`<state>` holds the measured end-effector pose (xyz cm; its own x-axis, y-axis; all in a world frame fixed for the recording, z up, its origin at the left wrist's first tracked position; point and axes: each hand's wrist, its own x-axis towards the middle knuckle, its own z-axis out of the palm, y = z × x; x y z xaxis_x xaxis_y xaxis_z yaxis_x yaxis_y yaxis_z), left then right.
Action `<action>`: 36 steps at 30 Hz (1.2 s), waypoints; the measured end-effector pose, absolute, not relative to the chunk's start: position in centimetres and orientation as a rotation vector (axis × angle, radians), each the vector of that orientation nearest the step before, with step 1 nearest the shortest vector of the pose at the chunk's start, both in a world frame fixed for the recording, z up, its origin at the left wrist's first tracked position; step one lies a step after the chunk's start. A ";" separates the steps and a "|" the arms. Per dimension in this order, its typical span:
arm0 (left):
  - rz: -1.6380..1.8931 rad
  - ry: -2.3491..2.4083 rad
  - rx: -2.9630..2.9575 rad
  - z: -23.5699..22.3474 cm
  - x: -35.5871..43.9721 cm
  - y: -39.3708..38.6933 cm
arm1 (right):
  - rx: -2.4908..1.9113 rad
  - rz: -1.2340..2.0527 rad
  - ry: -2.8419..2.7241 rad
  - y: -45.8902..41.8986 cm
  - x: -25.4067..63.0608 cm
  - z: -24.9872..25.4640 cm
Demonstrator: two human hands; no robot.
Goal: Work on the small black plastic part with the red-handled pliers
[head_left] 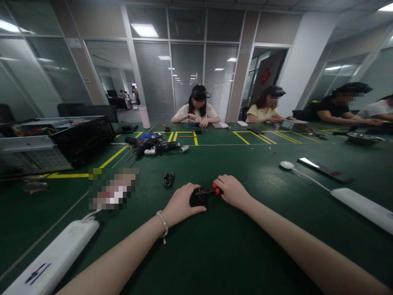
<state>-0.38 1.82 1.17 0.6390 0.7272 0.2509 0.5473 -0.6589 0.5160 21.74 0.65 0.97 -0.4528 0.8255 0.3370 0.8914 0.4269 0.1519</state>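
1. Look for the small black part (pixel 201 201) at twelve o'clock on the green table (pixel 190 262).
2. Expect light weight and a stiff, perhaps brittle body; best held by the outer sides, clear of the plier tips.
3. With left hand (pixel 179 207) half curled, gripping the black part between thumb and fingers.
4. With right hand (pixel 233 191) closed around red-handled pliers (pixel 210 190), aiming the nose toward nine o'clock, over the part; cannot tell how wide the jaws stand.
5. See a loose black piece (pixel 168 179) apart, toward ten o'clock.
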 end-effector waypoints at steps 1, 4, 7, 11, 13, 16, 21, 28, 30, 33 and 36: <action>0.623 1.011 2.462 1.2 -0.4 1.8 | -1.511 -0.457 -2.466 0.6 21.8 1.0; 0.617 1.020 2.451 1.3 -0.3 1.6 | -1.512 -0.452 -2.464 0.6 21.8 0.9; 0.610 1.041 2.436 1.4 -0.3 1.5 | -1.505 -0.462 -2.473 0.7 21.7 0.8; 0.637 1.047 2.414 1.5 -0.2 1.4 | -1.503 -0.494 -2.480 0.7 21.7 0.8; 0.652 1.058 2.386 1.4 -0.3 1.4 | -1.504 -0.498 -2.480 0.7 21.8 0.8; 0.664 1.067 2.358 1.3 -0.3 1.5 | -1.514 -0.500 -2.482 0.6 21.8 1.0; 0.660 1.046 2.387 1.2 -0.5 1.6 | -1.511 -0.506 -2.474 0.7 21.8 0.8; 0.612 1.019 2.436 1.2 -1.0 1.9 | -1.492 -0.507 -2.465 0.7 21.8 0.7; 0.604 1.024 2.440 1.2 -1.1 1.9 | -1.492 -0.509 -2.465 0.7 21.8 0.7; 0.603 1.038 2.442 1.3 -1.0 1.7 | -1.489 -0.507 -2.467 0.6 21.8 0.8; 0.612 1.033 2.459 1.4 -0.9 1.6 | -1.488 -0.506 -2.458 0.7 21.9 0.6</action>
<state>-0.87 1.60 1.45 0.6306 0.7391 0.2367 0.5630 -0.6456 0.5161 21.85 0.69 0.59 -0.4614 0.8101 0.3616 0.8871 0.4270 0.1753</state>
